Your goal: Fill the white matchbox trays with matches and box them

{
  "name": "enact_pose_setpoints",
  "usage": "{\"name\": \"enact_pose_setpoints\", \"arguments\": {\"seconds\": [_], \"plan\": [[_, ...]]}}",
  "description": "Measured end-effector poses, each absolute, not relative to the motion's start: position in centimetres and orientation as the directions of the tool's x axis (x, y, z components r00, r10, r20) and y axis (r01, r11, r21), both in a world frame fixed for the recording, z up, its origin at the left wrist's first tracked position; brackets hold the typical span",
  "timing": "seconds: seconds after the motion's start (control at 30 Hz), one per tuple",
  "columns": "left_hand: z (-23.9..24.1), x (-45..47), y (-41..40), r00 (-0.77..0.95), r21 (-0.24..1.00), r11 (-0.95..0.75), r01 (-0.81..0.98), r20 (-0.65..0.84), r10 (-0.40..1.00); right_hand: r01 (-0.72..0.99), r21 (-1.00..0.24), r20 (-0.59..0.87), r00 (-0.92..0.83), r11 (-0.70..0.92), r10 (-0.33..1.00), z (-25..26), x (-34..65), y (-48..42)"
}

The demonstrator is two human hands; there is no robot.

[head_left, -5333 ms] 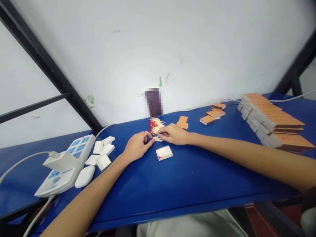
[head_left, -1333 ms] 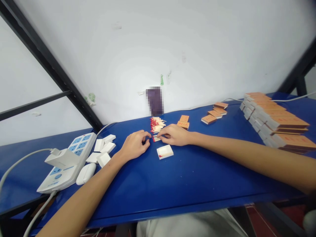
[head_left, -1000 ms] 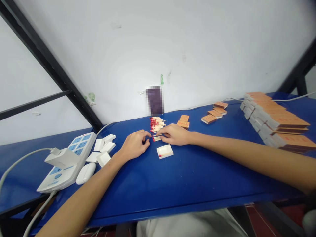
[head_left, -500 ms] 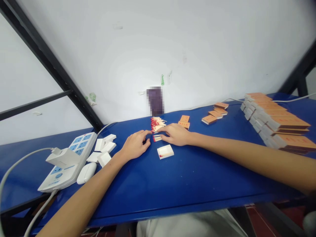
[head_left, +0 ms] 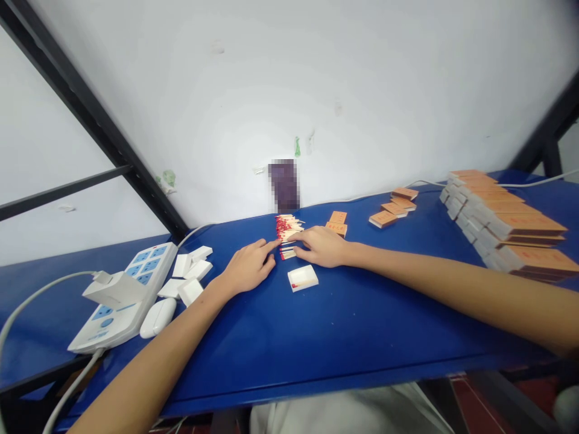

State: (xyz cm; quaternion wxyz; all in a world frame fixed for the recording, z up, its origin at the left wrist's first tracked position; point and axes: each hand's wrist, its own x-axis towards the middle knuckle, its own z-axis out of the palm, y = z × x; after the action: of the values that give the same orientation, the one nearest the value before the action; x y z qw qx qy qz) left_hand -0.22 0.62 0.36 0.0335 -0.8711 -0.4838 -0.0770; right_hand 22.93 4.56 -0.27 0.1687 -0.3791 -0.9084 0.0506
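A pile of red-tipped matches (head_left: 286, 226) lies on the blue table (head_left: 344, 325) near the wall. My left hand (head_left: 248, 267) rests just left of it, its forefinger stretched to the pile's near edge. My right hand (head_left: 320, 246) lies to the right, its fingertips on a small bunch of matches (head_left: 286, 253) set apart below the pile. An open white matchbox tray (head_left: 303, 278) with a few matches in it sits in front of both hands.
Several white trays (head_left: 187, 274), a white power strip (head_left: 122, 298) with a plug and a white mouse (head_left: 156, 316) lie at the left. Orange matchbox sleeves (head_left: 335, 222) and more of them (head_left: 392, 208) lie behind my right arm. Tall stacks of matchboxes (head_left: 506, 226) stand at the right.
My left forefinger has stretched out toward the match pile. My right hand has stayed on the small bunch with slight finger movement. The tray has not moved.
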Motion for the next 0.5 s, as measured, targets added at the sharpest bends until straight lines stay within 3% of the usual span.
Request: {"name": "enact_pose_setpoints", "arguments": {"seconds": [0.5], "plan": [[0.31,-0.39,0.74,0.541,0.076,-0.559,0.826,0.173,0.823,0.635,-0.249,0.279,-0.676,0.731,0.682,-0.49,22.99,4.74]]}}
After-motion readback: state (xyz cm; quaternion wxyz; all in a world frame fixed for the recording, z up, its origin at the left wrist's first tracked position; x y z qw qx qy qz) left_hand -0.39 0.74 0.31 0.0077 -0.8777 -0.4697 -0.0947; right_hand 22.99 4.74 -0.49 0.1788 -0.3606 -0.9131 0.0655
